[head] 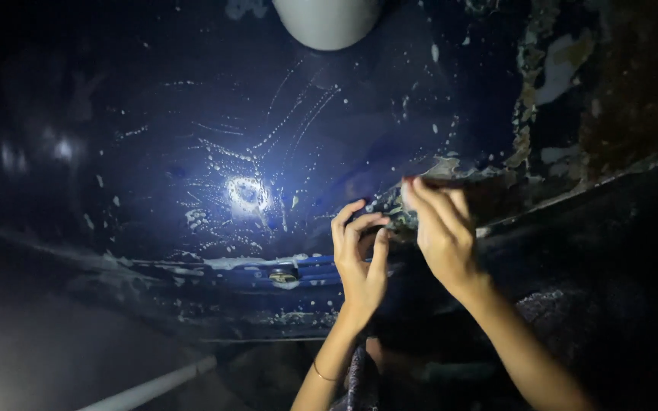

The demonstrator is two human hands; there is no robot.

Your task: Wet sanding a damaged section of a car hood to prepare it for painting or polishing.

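surface: dark blue panel (192,152), glossy, lit by one bright spot, w/ scratch arcs + pale flecks all over. Coating flaked off toward upper right, rough patchy area there.
peel edge: loose flap of coating (390,211) at the boundary btw intact blue and bare patch, right btw both hands.
L hand (359,255): fingers curled, thumb + index tips nearly closed, pinching the lower left end of the flap. Looks like a grip, but contact pt is dim, can't fully confirm.
R hand (443,232): fingers straight + close together, laid over the flap's right end, back of hand toward cam. Underside hidden, so can't tell if thumb clamps the flap or fingers just press.
wrist: thin bangle (321,373) on L forearm.
other: white rounded object (327,21) at top edge; pale pipe (154,387) low left; bolt/fitting (283,275) on the lower seam.
step, imo: lifting/peeling the flap along the edge.
how to do well: pull low + parallel to panel, slow, so it comes as one strip vs. snapping; keep R fingers pressing just beside the lift line; re-grip near the root often; aim light at the edge, it's in shadow rn.
risk: brittle flakes breaking off, sharp edges on fingertips.
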